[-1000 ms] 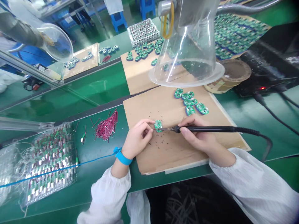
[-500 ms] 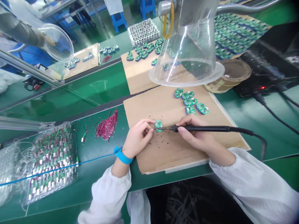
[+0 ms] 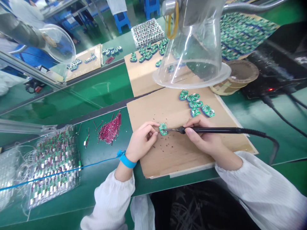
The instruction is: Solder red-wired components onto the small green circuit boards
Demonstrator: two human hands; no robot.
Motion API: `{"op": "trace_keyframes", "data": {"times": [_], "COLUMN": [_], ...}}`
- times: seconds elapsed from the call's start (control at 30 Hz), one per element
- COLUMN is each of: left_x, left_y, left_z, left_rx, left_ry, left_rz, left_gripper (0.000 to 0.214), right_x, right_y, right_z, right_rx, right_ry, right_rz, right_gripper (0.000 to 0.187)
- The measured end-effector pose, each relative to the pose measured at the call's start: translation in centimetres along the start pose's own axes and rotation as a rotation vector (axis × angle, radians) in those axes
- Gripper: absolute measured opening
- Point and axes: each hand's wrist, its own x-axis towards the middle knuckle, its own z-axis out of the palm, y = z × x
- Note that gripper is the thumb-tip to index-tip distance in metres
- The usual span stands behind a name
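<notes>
My left hand (image 3: 141,141) pinches a small green circuit board (image 3: 162,129) between finger and thumb, just above the cardboard sheet (image 3: 192,156). My right hand (image 3: 203,137) grips a black soldering iron (image 3: 211,130), whose thin tip reaches the board's edge. Its cord runs off to the right. Several similar boards (image 3: 195,103) lie together on the cardboard beyond my right hand, and dark specks are scattered near my fingers. A blue wrist strap (image 3: 127,163) circles my left wrist, with a blue wire trailing left.
A bundle of red wires (image 3: 109,131) and a clear bag of wired boards (image 3: 54,166) lie left of the cardboard. A clear plastic hood (image 3: 192,54) hangs ahead, above a tin of sponge (image 3: 240,75). Further boards and a metal-parts tray (image 3: 147,32) lie beyond.
The soldering iron has levelled out, its handle swinging slightly upward with my right hand. The tip stays at the board's edge. My left hand and the board have barely moved.
</notes>
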Motion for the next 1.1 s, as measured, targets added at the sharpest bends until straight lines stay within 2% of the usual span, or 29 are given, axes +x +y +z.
{"op": "trace_keyframes", "data": {"times": [0.27, 0.6, 1.1], "left_x": [0.0, 0.0, 0.0], "left_y": [-0.1, -0.3, -0.4], "left_z": [-0.1, -0.2, -0.4], "left_rx": [-0.003, -0.001, 0.016], "left_ry": [-0.006, -0.018, -0.025], "left_rz": [0.011, 0.02, 0.035], "left_gripper": [0.016, 0.013, 0.011], "right_x": [0.0, 0.4, 0.9], "right_y": [-0.2, -0.3, -1.0], "right_z": [0.0, 0.1, 0.1], "right_rx": [0.027, 0.022, 0.015], "right_ry": [0.032, -0.007, -0.011], "right_rz": [0.016, 0.082, 0.072], "right_gripper": [0.006, 0.012, 0.012]}}
